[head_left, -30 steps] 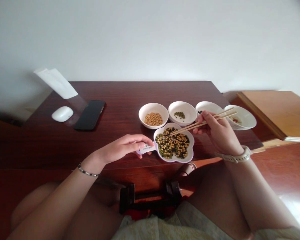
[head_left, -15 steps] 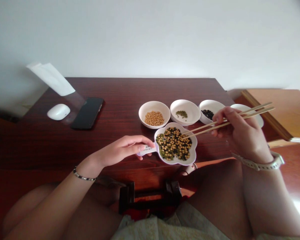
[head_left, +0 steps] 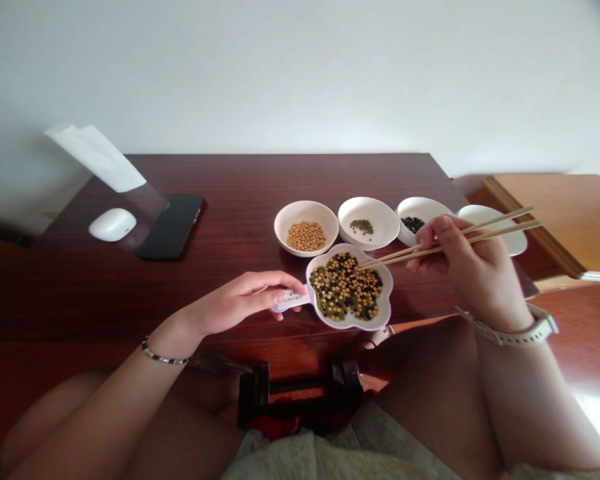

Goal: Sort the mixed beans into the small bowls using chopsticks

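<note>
My left hand [head_left: 245, 300] is closed around the labelled handle of a white flower-shaped bowl [head_left: 389, 293] with a lilac rim. Mixed yellow, green and black beans [head_left: 350, 287] cover most of its bottom. In my right hand [head_left: 470, 260] is a pair of wooden chopsticks [head_left: 405, 255], their tips close together among the beans at the bowl's upper middle. Whether a bean is between the tips, I cannot tell. Behind stand a bowl of yellow soybeans [head_left: 306, 237], a bowl with a few green beans [head_left: 362, 227] and a bowl of black beans [head_left: 413, 225], partly hidden by my right hand.
Another white bowl [head_left: 515, 241] stands at the right end of the row, partly behind my right hand. On the left of the dark wooden table [head_left: 220, 180] are a black phone [head_left: 173, 227], a white mouse [head_left: 113, 225] and a white upright object [head_left: 97, 158].
My right hand has shifted slightly left, and the chopstick tips have moved left and a little up within the beans, closing together. My left hand keeps its hold on the handle.
</note>
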### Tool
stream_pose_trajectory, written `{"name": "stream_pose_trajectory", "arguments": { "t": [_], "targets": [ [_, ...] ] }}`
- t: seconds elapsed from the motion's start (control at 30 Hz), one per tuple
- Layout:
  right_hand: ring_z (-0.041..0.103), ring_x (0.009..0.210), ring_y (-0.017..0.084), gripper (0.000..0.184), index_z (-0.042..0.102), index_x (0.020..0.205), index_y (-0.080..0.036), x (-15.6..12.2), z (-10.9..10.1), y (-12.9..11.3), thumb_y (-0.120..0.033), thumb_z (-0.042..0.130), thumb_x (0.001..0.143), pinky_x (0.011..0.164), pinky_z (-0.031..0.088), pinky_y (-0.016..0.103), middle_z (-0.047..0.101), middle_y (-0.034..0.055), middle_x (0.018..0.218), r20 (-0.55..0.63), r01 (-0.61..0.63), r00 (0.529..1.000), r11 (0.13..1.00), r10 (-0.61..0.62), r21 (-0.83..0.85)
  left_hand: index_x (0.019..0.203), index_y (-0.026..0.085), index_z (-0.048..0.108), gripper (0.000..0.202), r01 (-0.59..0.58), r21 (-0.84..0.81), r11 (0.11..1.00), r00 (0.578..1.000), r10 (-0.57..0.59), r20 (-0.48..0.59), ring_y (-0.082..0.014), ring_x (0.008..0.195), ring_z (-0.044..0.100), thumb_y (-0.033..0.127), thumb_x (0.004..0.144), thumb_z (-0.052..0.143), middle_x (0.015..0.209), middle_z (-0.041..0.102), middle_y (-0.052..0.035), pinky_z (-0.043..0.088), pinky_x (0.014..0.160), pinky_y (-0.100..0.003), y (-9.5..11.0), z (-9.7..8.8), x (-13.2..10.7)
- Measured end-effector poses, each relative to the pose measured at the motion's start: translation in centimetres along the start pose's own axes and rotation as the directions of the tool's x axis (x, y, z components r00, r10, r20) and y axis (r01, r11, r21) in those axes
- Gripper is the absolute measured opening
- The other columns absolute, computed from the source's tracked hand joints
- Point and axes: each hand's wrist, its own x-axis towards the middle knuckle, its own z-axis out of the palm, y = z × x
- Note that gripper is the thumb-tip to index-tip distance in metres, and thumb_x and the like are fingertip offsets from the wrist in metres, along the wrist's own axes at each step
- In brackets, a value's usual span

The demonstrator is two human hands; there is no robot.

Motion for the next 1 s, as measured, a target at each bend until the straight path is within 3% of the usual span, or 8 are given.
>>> {"name": "stream_pose_trajectory", "arguments": {
  "t": [0.3,0.67,0.83,1.0],
  "targets": [
    [0.070,0.060,0.014,0.042,0.069,0.083,-0.022,0.1,0.0,0.5,-0.054,0.065,0.110,0.054,0.058,0.021,0.069,0.0016,0.071,0.013,-0.040,0.999,0.998,0.040,0.049,0.127,0.019,0.081,0.034,0.001,-0.011,1.000,1.000,-0.001,0.015,-0.0189,0.089,0.071,0.046,0.109,0.069,0.115,0.079,-0.0089,0.065,0.088,-0.031,0.1,0.0,-0.1],
    [0.071,0.055,0.015,0.044,0.068,0.081,-0.023,-0.4,-0.3,-0.4,-0.058,0.067,0.108,0.048,0.056,0.021,0.068,0.0003,0.069,-0.100,-0.031,0.995,0.999,0.026,-0.044,0.128,0.020,0.080,0.033,-0.003,0.001,1.000,1.000,0.003,0.020,-0.0185,0.090,0.071,0.045,0.110,0.068,0.115,0.079,-0.0084,0.064,0.089,-0.031,-0.2,-0.1,-0.1],
    [0.071,0.057,0.015,0.044,0.070,0.086,-0.022,-1.1,-0.3,-1.0,-0.057,0.061,0.112,0.053,0.057,0.022,0.072,0.0006,0.065,-0.011,-0.003,1.000,0.991,0.001,-0.136,0.128,0.019,0.080,0.035,-0.004,0.011,1.000,1.000,0.003,0.018,-0.0193,0.090,0.071,0.045,0.110,0.067,0.117,0.079,-0.0095,0.065,0.090,-0.034,-0.3,-0.2,-0.1],
    [0.074,0.062,0.016,0.044,0.070,0.086,-0.022,-1.0,-0.1,-1.2,-0.057,0.061,0.112,0.057,0.058,0.023,0.076,0.0019,0.069,-0.002,0.007,1.000,0.985,-0.007,-0.171,0.128,0.019,0.080,0.034,-0.004,0.010,1.000,1.000,0.004,0.013,-0.0190,0.090,0.071,0.045,0.110,0.068,0.112,0.079,-0.0088,0.065,0.089,-0.033,-0.1,-0.1,0.0]
  ]
}}
